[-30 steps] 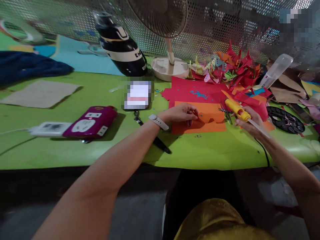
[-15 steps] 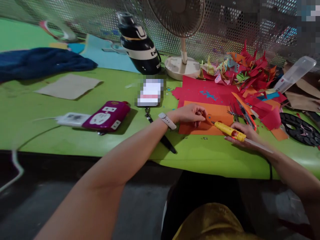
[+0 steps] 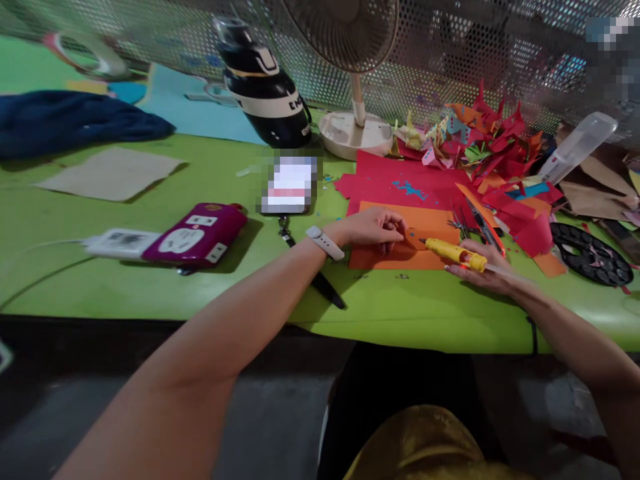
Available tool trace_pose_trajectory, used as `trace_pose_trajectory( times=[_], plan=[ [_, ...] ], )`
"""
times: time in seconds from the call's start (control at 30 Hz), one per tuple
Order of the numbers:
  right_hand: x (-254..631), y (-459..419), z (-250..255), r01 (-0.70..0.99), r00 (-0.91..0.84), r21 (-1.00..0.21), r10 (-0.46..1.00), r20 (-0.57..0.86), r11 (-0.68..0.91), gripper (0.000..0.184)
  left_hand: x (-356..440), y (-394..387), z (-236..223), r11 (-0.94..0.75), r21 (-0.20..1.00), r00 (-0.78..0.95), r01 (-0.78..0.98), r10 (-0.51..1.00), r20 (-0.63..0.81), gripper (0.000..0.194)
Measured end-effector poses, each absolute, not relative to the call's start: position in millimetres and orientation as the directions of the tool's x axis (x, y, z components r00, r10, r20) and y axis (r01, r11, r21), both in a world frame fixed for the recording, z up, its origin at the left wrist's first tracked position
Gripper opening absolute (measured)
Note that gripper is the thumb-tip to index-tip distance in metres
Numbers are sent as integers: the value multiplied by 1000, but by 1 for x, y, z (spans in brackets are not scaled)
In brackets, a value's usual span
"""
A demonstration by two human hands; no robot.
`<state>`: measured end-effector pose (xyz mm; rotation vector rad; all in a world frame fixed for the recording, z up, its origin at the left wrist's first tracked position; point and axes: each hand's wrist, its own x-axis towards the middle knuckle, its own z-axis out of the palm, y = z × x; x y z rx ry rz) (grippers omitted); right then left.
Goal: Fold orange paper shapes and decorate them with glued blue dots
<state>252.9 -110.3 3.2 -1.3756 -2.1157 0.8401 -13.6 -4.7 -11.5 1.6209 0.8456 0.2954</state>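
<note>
My left hand [image 3: 376, 229], with a white watch band at the wrist, pinches a small orange paper piece [image 3: 416, 238] that carries a blue dot. Beneath it lies an orange sheet [image 3: 373, 259]. A yellow glue gun [image 3: 453, 253] with a clear glue stick out of its back is gripped in my right hand [image 3: 487, 265]. Its dark nozzle points left, close to the paper piece; whether they touch I cannot tell. Scissors [image 3: 461, 223] and a cutter knife [image 3: 483, 223] lie just behind the gun.
Red paper [image 3: 383, 175] with blue bits lies behind the orange sheet, a heap of folded paper shapes [image 3: 480, 133] farther back. A black palette [image 3: 593, 257] sits right. A phone [image 3: 290, 183], dark bottle [image 3: 267, 100], fan base [image 3: 355, 133] and purple power strip [image 3: 195, 233] stand left.
My right hand has brought the glue gun left and down, turning its nozzle to the orange paper piece and uncovering the cutter knife. My left hand keeps its pinch. The view shifted slightly.
</note>
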Motion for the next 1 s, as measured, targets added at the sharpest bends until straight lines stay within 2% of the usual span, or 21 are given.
trace_pose_trajectory(
  times=[0.63,0.93,1.0],
  plan=[
    [246,-106,-1,630,-349,-748,936,-36,207,35,-14,-6,-9,-31,926,689,376,677,-257,7],
    [246,-105,-5,666,-328,-716,944,-33,207,31,-13,-7,-4,-26,916,686,400,671,-280,5],
    [248,-104,-7,668,-354,-702,935,-9,246,30,-13,-8,-4,-28,915,682,402,676,-279,6]
  ],
)
